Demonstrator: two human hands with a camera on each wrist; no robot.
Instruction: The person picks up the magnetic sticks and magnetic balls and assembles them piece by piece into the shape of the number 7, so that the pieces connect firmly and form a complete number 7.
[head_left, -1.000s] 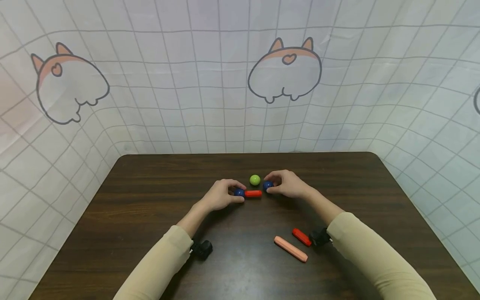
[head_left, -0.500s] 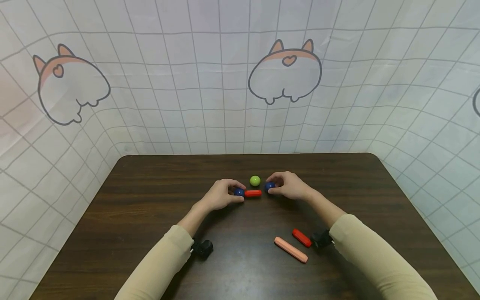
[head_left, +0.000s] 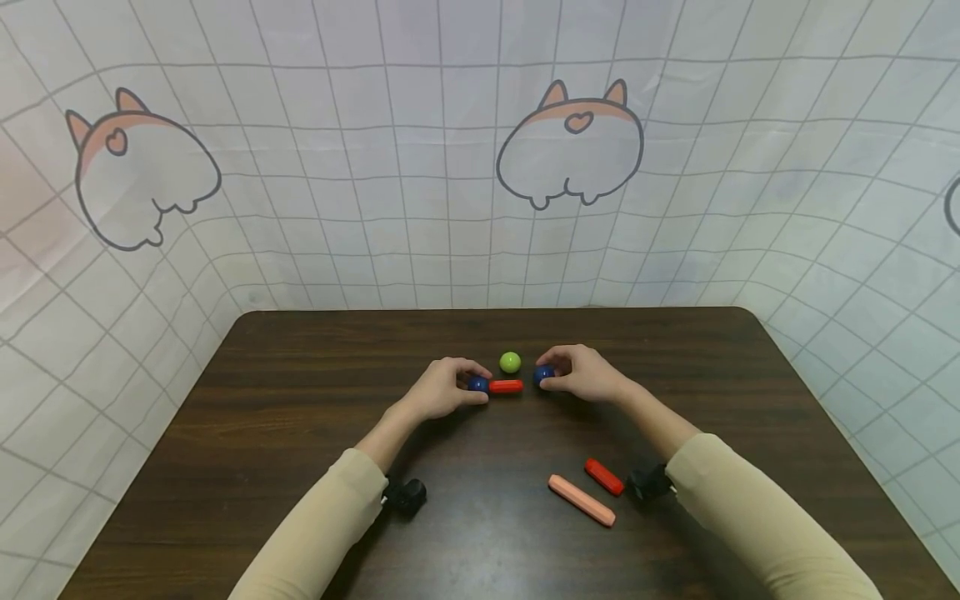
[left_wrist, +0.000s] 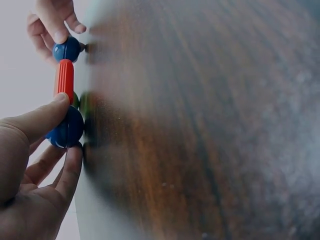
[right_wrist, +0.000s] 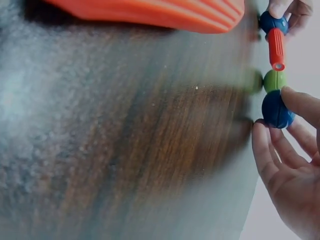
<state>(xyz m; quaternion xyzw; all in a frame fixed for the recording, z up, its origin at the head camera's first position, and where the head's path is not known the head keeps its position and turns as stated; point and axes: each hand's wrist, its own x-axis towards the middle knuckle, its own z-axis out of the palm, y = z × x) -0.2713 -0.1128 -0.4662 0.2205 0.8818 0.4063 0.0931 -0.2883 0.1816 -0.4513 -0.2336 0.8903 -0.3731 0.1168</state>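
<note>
My left hand (head_left: 441,392) pinches a blue ball (head_left: 478,384) between thumb and fingers. From that ball a short red ribbed rod (head_left: 506,387) points right; the right wrist view shows the rod's free end with a small hole. Across a small gap, my right hand (head_left: 585,372) pinches a second blue ball (right_wrist: 277,109), thumb on one side and fingertips on the other. A green ball (head_left: 510,362) lies on the table just behind the rod, touched by neither hand.
Nearer on the dark wooden table (head_left: 300,467) lie another short red rod (head_left: 604,477) and a longer peach rod (head_left: 581,500), close to the right wrist camera (head_left: 648,482). The left wrist camera (head_left: 405,498) hangs low over the table. A grid-patterned curtain (head_left: 420,208) surrounds it.
My right hand has drawn its blue ball slightly to the right, widening the gap to the rod's end. My left hand, its ball and the rod stay practically still.
</note>
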